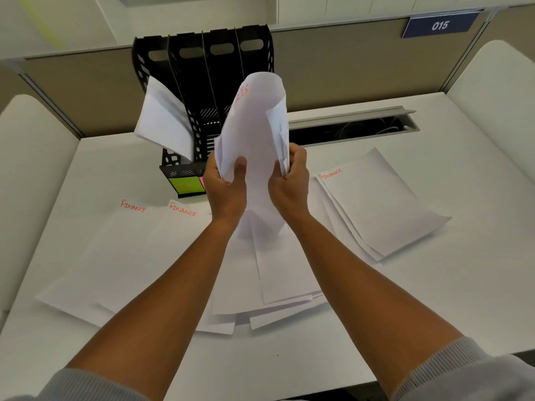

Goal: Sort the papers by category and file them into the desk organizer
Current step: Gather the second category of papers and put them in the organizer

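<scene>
My left hand (224, 186) and right hand (289, 180) both gripped a curled paper bundle (254, 131). I held it upright before the black organizer (202, 82).

White desk (434, 299), open cable tray (353, 127) at its back, beige partition (347, 68) with blue "015" sign (440, 25).

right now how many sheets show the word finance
3. Two finance sheets lie side by side left of the arms, one tops the right pile. Sheets underneath or held may hide more.
</scene>
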### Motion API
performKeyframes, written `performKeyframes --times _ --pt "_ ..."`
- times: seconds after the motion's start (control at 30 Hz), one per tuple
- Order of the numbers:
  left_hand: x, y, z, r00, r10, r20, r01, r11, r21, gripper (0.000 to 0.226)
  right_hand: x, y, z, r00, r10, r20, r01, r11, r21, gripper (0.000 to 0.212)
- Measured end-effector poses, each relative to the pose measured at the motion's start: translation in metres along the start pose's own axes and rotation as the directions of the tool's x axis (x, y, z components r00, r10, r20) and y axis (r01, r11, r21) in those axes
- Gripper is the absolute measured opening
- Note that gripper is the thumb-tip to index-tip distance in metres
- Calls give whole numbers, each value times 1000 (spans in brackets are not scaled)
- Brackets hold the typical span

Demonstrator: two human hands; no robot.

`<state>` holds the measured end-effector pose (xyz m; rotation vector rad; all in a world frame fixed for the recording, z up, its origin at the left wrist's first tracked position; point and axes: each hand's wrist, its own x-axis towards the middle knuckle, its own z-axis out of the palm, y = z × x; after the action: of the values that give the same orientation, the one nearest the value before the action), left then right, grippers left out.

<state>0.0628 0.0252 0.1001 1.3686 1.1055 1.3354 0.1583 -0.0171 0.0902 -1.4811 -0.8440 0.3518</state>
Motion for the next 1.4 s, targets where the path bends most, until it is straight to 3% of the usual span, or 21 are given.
performKeyframes --times 0.13,0.3,0.5,0.87,1.23,1.4 --pt "-2 -11 -5 999 -33 4 33 999 13 58 -6 8 0 1000 -2 16 3 998 -59 58" --pt "-3 -14 -15 998 -61 22 61 998 -6 42 -15 22 -3 996 67 60 -59 991 -116 58" --pt "2 -19 -21 988 -151 -12 151 988 -27 32 -19 30 -10 994 101 39 -94 984 -154 29" --pt "5 -4 -23 995 -103 -6 101 985 -140 18 -20 20 -8 998 56 12 -53 986 -157 27" --pt "23 12 -17 976 -153 -155 107 957 -270 44 -31 35 -13 987 139 86 -118 970 -213 31" --pt "30 17 -16 969 -154 -196 105 965 -240 53 -35 45 -16 978 173 116 -143 962 -233 27"
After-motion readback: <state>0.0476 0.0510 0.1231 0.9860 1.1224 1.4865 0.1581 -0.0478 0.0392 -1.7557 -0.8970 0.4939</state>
